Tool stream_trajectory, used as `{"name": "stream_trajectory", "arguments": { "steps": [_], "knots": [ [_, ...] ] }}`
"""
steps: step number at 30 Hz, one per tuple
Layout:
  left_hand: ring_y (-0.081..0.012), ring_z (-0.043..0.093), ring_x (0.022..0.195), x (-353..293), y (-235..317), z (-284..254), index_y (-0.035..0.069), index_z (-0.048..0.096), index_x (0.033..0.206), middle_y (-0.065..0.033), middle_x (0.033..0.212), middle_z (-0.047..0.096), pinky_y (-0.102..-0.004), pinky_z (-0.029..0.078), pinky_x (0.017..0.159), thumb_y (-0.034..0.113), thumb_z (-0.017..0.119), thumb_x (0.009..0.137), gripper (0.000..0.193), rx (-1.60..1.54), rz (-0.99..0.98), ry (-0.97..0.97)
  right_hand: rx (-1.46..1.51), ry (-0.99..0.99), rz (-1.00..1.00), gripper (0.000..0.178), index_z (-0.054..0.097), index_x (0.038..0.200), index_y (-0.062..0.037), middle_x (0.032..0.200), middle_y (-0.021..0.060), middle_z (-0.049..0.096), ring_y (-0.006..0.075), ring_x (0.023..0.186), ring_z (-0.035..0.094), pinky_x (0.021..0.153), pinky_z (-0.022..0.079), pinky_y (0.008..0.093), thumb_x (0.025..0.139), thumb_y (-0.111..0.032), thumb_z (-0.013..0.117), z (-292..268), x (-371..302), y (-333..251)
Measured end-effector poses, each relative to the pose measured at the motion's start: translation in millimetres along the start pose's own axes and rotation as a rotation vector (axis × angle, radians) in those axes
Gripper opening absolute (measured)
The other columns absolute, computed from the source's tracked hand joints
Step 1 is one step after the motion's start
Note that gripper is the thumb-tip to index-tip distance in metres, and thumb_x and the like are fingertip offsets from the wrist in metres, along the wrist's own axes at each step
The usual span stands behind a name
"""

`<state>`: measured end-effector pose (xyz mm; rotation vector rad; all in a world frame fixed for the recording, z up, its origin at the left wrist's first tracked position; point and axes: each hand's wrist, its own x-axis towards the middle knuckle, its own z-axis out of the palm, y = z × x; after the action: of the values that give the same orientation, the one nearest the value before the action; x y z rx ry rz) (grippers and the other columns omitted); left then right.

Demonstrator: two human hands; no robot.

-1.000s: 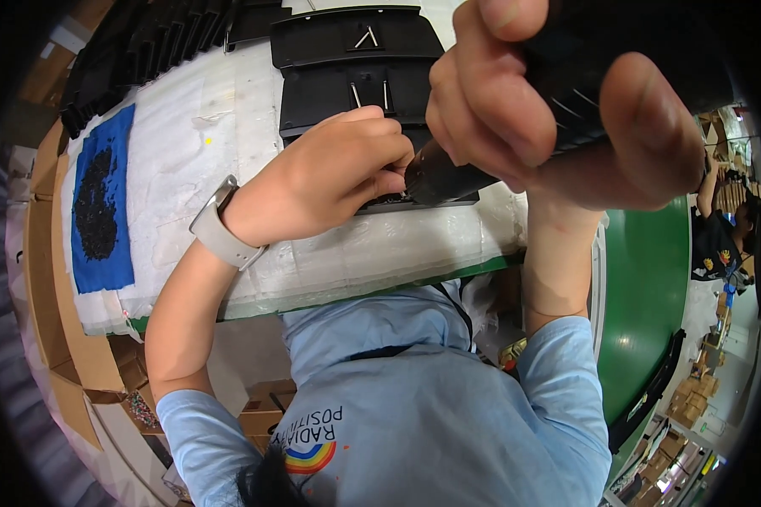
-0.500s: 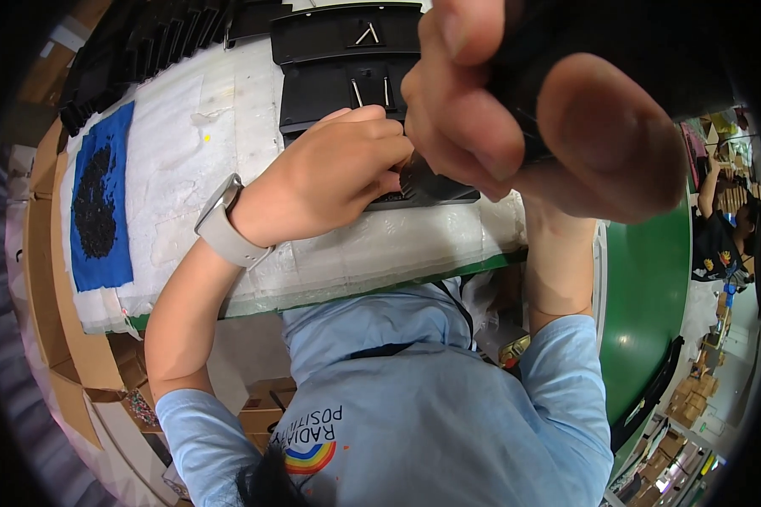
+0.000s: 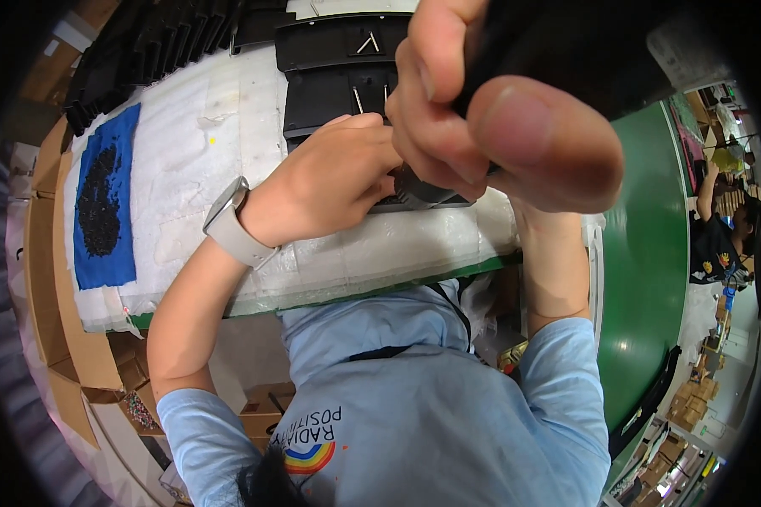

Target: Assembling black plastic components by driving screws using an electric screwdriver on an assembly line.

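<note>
My right hand (image 3: pixel 516 144) looms large near the camera, closed round a black electric screwdriver (image 3: pixel 583 51). Its narrow nose points down at the near black panel (image 3: pixel 458 203), beside my left fingers; the tip's contact is hidden. My left hand (image 3: pixel 330 177), with a watch on its wrist, rests over that panel with fingers bent together. What they pinch, if anything, is out of sight. Just beyond lies a second black panel (image 3: pixel 317 97) with thin metal pins (image 3: pixel 358 100) standing in it. Another black panel (image 3: pixel 317 44) with pins lies farther back.
On the white-covered table (image 3: pixel 177 169), a blue cloth (image 3: pixel 120 272) at left carries a heap of small black pieces (image 3: pixel 101 211). Several black panels (image 3: pixel 161 42) stand in a row at far left. Cardboard boxes (image 3: pixel 46 279) flank the left side; a green surface (image 3: pixel 647 253) lies right.
My right hand and the screwdriver have shifted left, and the screwdriver's nose now shows more clearly beside my left fingers. The left hand keeps nearly the same place on the panel.
</note>
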<state>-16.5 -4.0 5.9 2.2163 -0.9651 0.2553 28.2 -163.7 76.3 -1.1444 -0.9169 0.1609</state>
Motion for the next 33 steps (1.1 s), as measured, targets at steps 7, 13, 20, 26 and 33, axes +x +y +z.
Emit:
{"name": "stream_trajectory", "arguments": {
  "steps": [7,13,20,26,33],
  "knots": [
    [-0.0311,0.053,0.081,5.0,-5.4,-5.5,0.003,0.058,0.086,-0.0108,0.082,0.054,-0.0383,0.044,0.073,0.010,0.069,0.076,0.016,-0.056,-0.075,0.068,0.190,-0.050,0.110,0.019,0.062,0.090,0.0022,0.062,0.0044,0.057,0.0096,0.049,0.052,0.044,0.037,0.0228,0.082,-0.014,0.067,-27.2,1.3,-7.8],
    [-0.0305,0.053,0.093,-28.7,13.7,-19.3,0.000,0.060,0.103,-0.0117,0.099,0.055,-0.0366,0.046,0.079,0.023,0.078,0.068,0.045,0.422,-0.428,0.125,-0.469,0.295,0.376,0.044,0.052,0.106,0.0017,0.066,0.0038,0.054,0.0103,0.049,0.050,0.046,0.039,0.0238,0.076,-0.022,0.074,-93.3,-0.6,-8.0],
    [-0.0330,0.050,0.100,-34.1,15.9,-8.5,-0.004,0.055,0.112,-0.0142,0.113,0.050,-0.0392,0.045,0.085,0.019,0.080,0.064,0.058,0.402,-0.427,0.165,-1.486,0.207,0.490,0.060,0.051,0.125,-0.0049,0.096,0.0188,0.062,0.0302,0.082,0.065,0.075,0.051,0.0380,0.073,-0.025,0.073,-130.5,-19.8,54.3],
    [-0.0289,0.057,0.076,-52.2,20.4,-4.6,0.000,0.056,0.089,-0.0134,0.095,0.056,-0.0369,0.049,0.063,0.011,0.069,0.075,0.022,0.229,-0.114,0.217,-1.246,0.026,0.302,0.056,0.060,0.114,-0.0015,0.101,0.0196,0.063,0.0314,0.093,0.063,0.081,0.051,0.0394,0.070,-0.032,0.074,-95.2,-8.0,40.9],
    [-0.0257,0.055,0.082,-50.8,27.2,-4.4,0.002,0.058,0.094,-0.0125,0.100,0.058,-0.0341,0.051,0.068,0.023,0.074,0.066,0.038,0.503,-0.076,-0.012,-1.149,-0.039,0.470,0.055,0.061,0.110,0.0022,0.078,0.0086,0.059,0.0190,0.069,0.056,0.067,0.047,0.0310,0.065,-0.021,0.082,-102.9,-13.2,62.0]
  ]
}}
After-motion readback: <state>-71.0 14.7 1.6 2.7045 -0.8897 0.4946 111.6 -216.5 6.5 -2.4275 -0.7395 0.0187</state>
